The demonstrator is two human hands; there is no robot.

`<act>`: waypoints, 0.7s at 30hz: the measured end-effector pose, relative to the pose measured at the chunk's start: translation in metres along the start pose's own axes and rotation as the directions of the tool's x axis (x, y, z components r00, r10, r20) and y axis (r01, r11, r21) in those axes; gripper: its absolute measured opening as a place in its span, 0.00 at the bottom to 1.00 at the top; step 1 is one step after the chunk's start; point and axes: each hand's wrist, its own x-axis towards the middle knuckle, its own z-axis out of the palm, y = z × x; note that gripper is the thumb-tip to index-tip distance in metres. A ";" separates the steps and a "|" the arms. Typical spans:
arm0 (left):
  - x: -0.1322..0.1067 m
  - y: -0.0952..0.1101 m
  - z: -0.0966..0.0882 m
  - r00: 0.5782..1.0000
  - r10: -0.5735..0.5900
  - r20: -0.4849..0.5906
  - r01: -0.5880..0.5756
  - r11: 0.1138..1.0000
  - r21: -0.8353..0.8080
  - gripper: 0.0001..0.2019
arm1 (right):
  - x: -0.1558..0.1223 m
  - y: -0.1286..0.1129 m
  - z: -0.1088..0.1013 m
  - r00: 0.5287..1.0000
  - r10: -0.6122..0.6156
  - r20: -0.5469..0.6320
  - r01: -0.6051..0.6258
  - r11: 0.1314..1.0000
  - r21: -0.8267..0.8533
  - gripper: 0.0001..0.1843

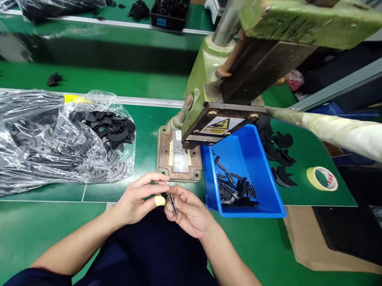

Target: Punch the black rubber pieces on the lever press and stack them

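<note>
A small narrow black plastic part (172,204) is pinched between the thumb and fingers of my right hand (191,213), just in front of the press base. My left hand (140,199) meets it from the left, its fingers curled in and its fingertips at the part's upper end. Yellow tape wraps the left thumb. Whatever those left fingers grip is too small to make out. Behind both hands stands a green hand press (207,77), with a metal plate (180,156) taped on its base (163,155).
Right of the press, a blue bin (210,190) holds several narrow black parts. A clear bag (31,136) of curved black pieces lies on the left. The press's wrapped lever (346,132) reaches out right, above a tape roll (322,178). A black tray (169,10) stands at the back.
</note>
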 end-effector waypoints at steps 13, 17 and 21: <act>0.042 -0.024 0.000 0.995 0.098 -0.026 -0.082 0.930 0.358 0.07 | -0.018 -0.002 -0.014 0.999 -0.015 -0.039 0.020 0.992 0.121 0.16; 0.071 -0.057 0.004 0.998 0.050 -0.028 -0.028 0.851 0.524 0.10 | -0.039 -0.008 -0.014 0.998 -0.064 -0.004 0.064 0.997 0.034 0.17; 0.087 -0.078 0.007 1.000 0.004 0.029 -0.022 0.763 0.646 0.14 | -0.053 -0.010 -0.019 0.992 -0.126 -0.006 0.126 0.992 -0.009 0.17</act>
